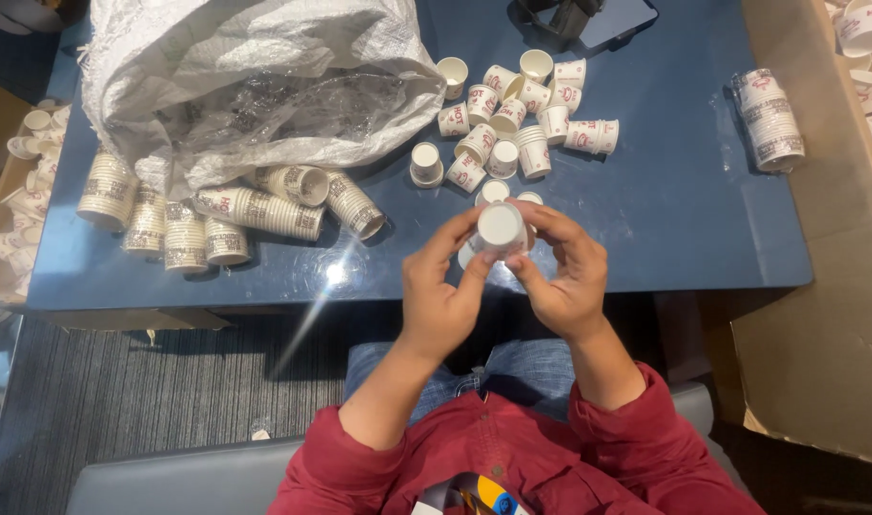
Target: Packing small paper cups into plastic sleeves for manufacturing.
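Your left hand [439, 291] and right hand [564, 277] both grip one paper cup [500, 227] (bottom up) over the tabletop's [684, 210] near edge; loose cups [512, 114] lie beyond.

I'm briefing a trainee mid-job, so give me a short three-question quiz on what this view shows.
1. True or false: both hands hold the same paper cup.
2. Where does the white sack lie? A) on the floor B) on the blue table, far left C) on the person's lap
3. Fill in: the loose cups lie scattered just beyond the hands, while a sleeved stack of cups lies near the table's ____ edge.

Key:
1. True: the left hand and the right hand both grip it, its white base facing the camera.
2. B
3. right
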